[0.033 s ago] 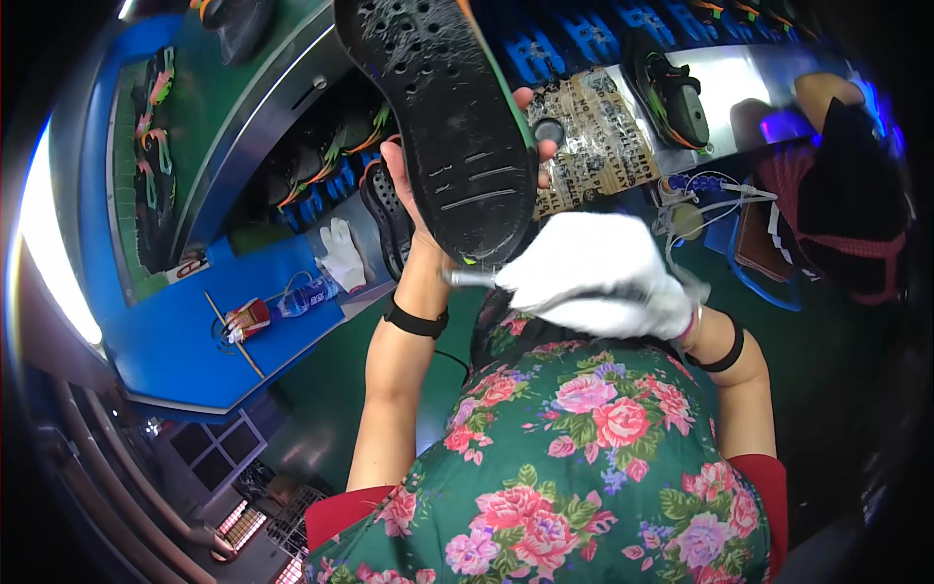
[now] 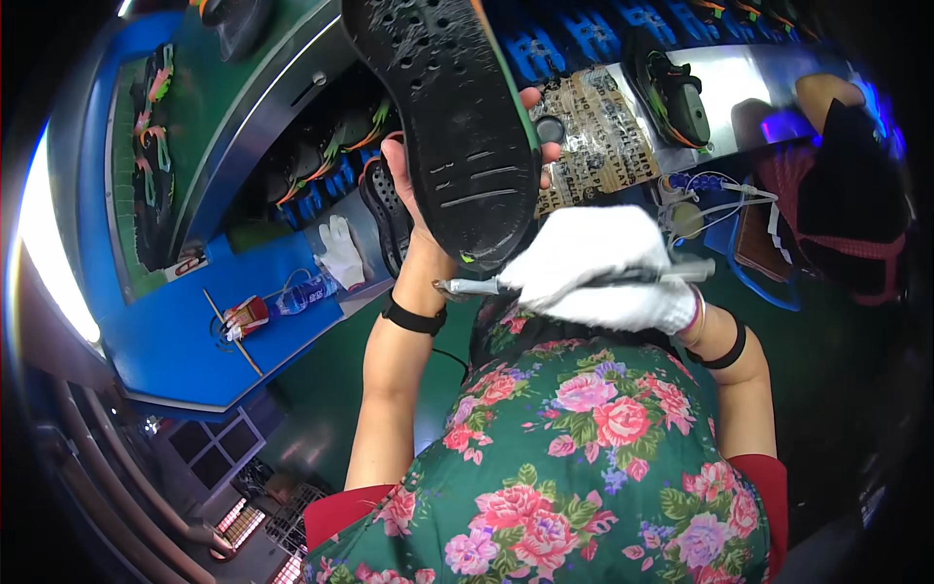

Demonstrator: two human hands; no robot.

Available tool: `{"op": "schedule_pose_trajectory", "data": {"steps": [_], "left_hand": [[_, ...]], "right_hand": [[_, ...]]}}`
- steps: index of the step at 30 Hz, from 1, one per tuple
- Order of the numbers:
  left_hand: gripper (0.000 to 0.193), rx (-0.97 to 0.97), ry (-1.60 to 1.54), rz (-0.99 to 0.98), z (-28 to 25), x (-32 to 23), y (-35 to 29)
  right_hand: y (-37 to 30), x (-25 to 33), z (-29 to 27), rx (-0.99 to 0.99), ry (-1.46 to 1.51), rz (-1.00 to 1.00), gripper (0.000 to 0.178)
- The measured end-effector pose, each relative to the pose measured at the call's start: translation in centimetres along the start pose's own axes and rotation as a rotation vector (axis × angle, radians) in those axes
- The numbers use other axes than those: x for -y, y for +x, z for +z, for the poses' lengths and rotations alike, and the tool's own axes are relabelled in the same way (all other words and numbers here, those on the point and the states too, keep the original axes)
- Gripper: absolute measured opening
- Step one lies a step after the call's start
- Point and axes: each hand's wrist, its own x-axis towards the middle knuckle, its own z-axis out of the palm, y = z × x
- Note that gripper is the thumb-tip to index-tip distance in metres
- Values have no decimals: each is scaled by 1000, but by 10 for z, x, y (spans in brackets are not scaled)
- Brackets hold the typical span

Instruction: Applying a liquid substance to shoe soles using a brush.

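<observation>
A black shoe sole, underside toward me, lies across my left hand. Small holes mark its upper part, and short grooves cross the lower part. The thumb rests along its left edge, and fingertips show past its right edge; the palm is hidden beneath. My right hand, in a white glove, is closed around a slim silver pen-like tool. The tool's tip points left, just below the sole's lower end and close to my left wrist; whether it touches anything I cannot tell.
On the left are a blue tabletop, a spare white glove and a plastic bottle. A second sole stands behind my left wrist. Beyond my hands are a tape-covered block, a dark shoe and part of another person.
The gloved right hand and its tool have shifted slightly, and the tool now shows more sharply. The sole has moved very slightly to the right in my left hand.
</observation>
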Motion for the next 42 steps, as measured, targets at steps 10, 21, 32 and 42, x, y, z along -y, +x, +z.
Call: {"op": "schedule_pose_trajectory", "data": {"steps": [10, 21, 32, 42], "left_hand": [[115, -167, 126, -250, 3, -13, -7], [50, -319, 33, -254, -2, -35, -5], [81, -490, 149, -243, -19, -20, -11], [79, -349, -198, -305, 1, 29, -28]], "right_hand": [[-10, -3, 16, 101, -294, -149, 26], [-6, 1, 8, 160, -341, -188, 24], [-7, -3, -6, -161, 195, 307, 9], [32, -12, -94, -263, -880, -187, 25]]}}
